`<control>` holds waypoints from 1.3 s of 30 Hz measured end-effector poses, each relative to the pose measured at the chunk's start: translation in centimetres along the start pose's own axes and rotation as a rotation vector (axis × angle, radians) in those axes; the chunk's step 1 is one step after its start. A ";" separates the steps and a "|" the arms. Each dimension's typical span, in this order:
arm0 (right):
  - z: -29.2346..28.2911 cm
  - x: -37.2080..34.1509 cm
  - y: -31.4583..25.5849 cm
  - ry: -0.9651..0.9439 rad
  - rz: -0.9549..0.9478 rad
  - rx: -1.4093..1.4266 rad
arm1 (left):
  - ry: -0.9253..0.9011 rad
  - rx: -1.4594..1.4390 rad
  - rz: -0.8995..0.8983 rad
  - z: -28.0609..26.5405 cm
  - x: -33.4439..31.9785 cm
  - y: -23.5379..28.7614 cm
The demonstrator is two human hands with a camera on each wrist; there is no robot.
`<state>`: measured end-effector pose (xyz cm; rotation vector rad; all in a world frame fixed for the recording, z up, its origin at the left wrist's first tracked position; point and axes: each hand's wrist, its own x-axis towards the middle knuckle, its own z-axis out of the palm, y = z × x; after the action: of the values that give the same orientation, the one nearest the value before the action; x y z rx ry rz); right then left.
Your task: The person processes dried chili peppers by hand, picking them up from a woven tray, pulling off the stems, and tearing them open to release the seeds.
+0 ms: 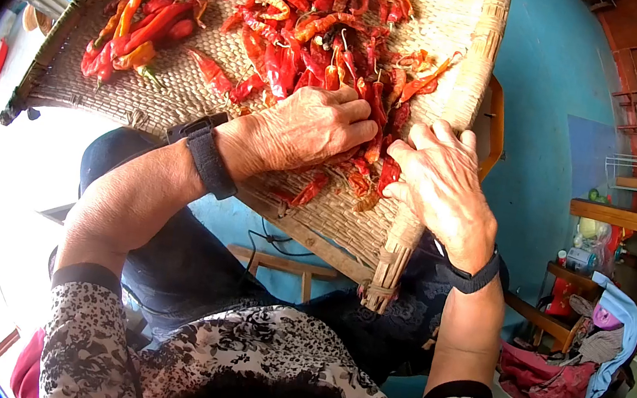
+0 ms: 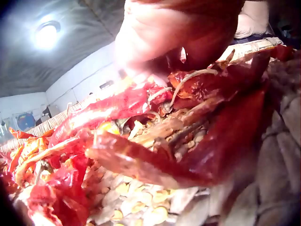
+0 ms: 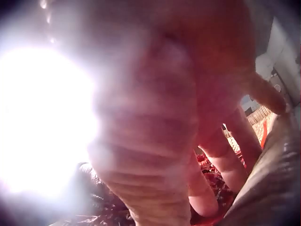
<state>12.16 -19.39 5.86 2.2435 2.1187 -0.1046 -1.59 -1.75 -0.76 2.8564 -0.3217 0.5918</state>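
Observation:
Red dried chilies [image 1: 277,67] lie heaped on a woven tray [image 1: 183,107]. The left hand [image 1: 305,126] is at the near side of the heap, fingers curled down onto chilies; its fingertips are hidden in the head view. In the left wrist view that hand [image 2: 178,37] grips among wrinkled chilies [image 2: 108,110] with stems. Close by on the right, the right hand [image 1: 446,182] rests by the tray's edge, fingers loosely bent and apart, a red chili piece [image 1: 389,175] beside its thumb. The right wrist view shows its spread fingers [image 3: 225,165] over chilies.
Glossier red and orange peppers [image 1: 141,29] lie at the tray's left. The tray's thick rim [image 1: 488,34] runs along the right, above the person's legs. Pale seeds [image 2: 153,214] lie on the weave. A wooden chair [image 1: 624,218] with cloths stands at the right.

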 end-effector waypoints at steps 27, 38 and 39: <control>-1.7 -0.1 6.1 0.726 0.430 0.376 | -0.024 0.028 0.025 0.2 0.0 -0.3; 0.3 2.1 0.2 0.107 0.019 0.280 | 0.030 -0.017 0.079 0.4 -0.2 0.0; 0.4 2.2 -0.3 -0.019 -0.019 0.192 | 0.027 -0.007 0.074 0.4 -0.2 0.0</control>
<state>11.97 -17.21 5.30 2.3116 2.2072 -0.3425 -1.65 -1.82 -1.22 2.8382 -0.4263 0.6407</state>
